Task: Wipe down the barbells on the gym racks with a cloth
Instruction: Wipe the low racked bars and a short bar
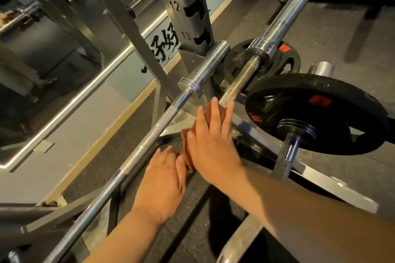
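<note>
Right hand: I am seeing the right hand (210, 145) lying flat on the cloth (187, 153), fingers straight and a little spread, pressing down and not curling round anything.
Left hand: the left hand (164, 179) is resting just near and left of the right one, back up, its thumb touching the near end of the cloth. The fingertips are pointing away from me, so I cannot tell whether it is pinching the cloth.
Cloth: the reddish-brown cloth is lying under the right palm, along the dull barbell (241, 79), in the middle of the scene.
Dull barbell: it is running from under the right fingertips toward the far right, passing a small black plate (235, 62).
Chrome barbell (154, 132): it is crossing from near left to the middle, just left of both hands and apart from them.
Large plate (316, 113): it is sitting on the right, on a third bar, beside the right forearm.
Rack upright (188, 6): it is standing far in the middle, showing the numbers 12 and 13.
</note>
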Tool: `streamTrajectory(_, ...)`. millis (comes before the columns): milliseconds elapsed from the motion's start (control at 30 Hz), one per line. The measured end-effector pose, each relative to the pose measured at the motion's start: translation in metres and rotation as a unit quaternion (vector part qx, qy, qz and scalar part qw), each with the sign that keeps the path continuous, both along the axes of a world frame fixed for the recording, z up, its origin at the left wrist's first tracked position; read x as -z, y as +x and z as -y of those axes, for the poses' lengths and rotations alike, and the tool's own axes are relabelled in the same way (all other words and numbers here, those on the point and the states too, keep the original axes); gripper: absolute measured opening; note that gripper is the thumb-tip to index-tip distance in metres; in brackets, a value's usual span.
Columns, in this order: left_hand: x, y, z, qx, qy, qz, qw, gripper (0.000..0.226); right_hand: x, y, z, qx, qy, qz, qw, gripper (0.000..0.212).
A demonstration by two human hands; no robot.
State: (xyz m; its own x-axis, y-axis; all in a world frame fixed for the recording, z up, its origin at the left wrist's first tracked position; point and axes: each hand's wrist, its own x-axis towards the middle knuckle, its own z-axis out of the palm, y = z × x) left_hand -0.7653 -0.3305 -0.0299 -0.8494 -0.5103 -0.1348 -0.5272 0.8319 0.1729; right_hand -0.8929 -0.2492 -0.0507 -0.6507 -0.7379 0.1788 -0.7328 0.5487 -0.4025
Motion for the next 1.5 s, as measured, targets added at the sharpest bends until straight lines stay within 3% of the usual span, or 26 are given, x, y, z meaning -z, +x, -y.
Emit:
streamTrajectory(133, 0.0, 0.0, 0.0, -0.005, -0.005, 0.007, 1.0, 0.065, -0.011, -0.047, 0.004, -0.036, 0.092, -0.035, 0.995, 0.055)
streamTrajectory(233, 0.001, -0.001, 0.001, -0.004, -0.004, 0.001, 1.0, 0.065, -0.024, -0.046, 0.013, -0.015, 0.11, -0.023, 0.994, 0.038)
streamTrajectory(400, -0.001, -0.002, 0.0, -0.02, 0.014, 0.003, 1.0, 0.059, -0.015, -0.049, 0.002, -0.224, 0.019, -0.138, 0.965, 0.019)
streamTrajectory(467, -0.005, -0.002, -0.001, -0.017, 0.02, 0.011, 1.0, 0.06, -0.02, -0.074, -0.002, -0.266, 0.082, -0.179, 0.944, 0.026)
streamTrajectory(500, -0.007, -0.003, -0.002, -0.014, 0.021, 0.016, 1.0, 0.06, -0.022, -0.084, -0.001, -0.24, 0.118, -0.188, 0.945, 0.027)
streamTrajectory(533, -0.008, -0.003, -0.002, -0.013, 0.021, 0.022, 0.999, 0.06, -0.02, -0.093, 0.001, -0.191, 0.133, -0.198, 0.952, 0.027)
streamTrajectory(600, -0.01, -0.004, -0.004, -0.011, 0.02, 0.028, 0.999, 0.057, -0.022, -0.096, 0.005, -0.056, 0.124, -0.167, 0.976, 0.046)
streamTrajectory(667, -0.008, -0.004, -0.002, -0.007, 0.014, 0.022, 1.0, 0.054, -0.017, -0.074, 0.016, -0.01, 0.118, -0.137, 0.984, 0.056)
streamTrajectory(800, -0.003, -0.001, 0.001, 0.01, 0.002, -0.025, 1.0, 0.059, -0.01, -0.01, 0.019, -0.158, 0.113, -0.131, 0.972, 0.048)
streamTrajectory(933, -0.007, 0.009, 0.001, -0.009, 0.028, -0.039, 0.999, 0.046, -0.012, -0.04, 0.002, -0.212, 0.07, -0.119, 0.968, 0.057)
streamTrajectory(1100, -0.008, 0.093, -0.006, -0.065, 0.025, -0.029, 0.997, 0.045, -0.016, 0.006, 0.016, -0.032, 0.129, -0.137, 0.982, 0.042)
streamTrajectory(1200, -0.001, 0.162, -0.014, -0.11, 0.011, -0.047, 0.993, 0.034, -0.019, 0.085, 0.016, -0.116, 0.148, -0.152, 0.97, 0.026)
streamTrajectory(1300, 0.001, 0.215, -0.026, -0.134, 0.007, -0.083, 0.988, 0.022, -0.005, 0.163, 0.005, -0.234, 0.083, -0.113, 0.962, 0.021)
streamTrajectory(1400, 0.003, 0.252, -0.034, -0.172, 0.01, -0.091, 0.981, 0.031, -0.007, 0.16, 0.0, -0.339, 0.055, -0.107, 0.933, 0.024)
streamTrajectory(1500, 0.0, 0.278, -0.042, -0.203, 0.02, -0.107, 0.973, 0.044, -0.015, 0.13, 0.001, -0.26, 0.101, -0.104, 0.955, 0.046)
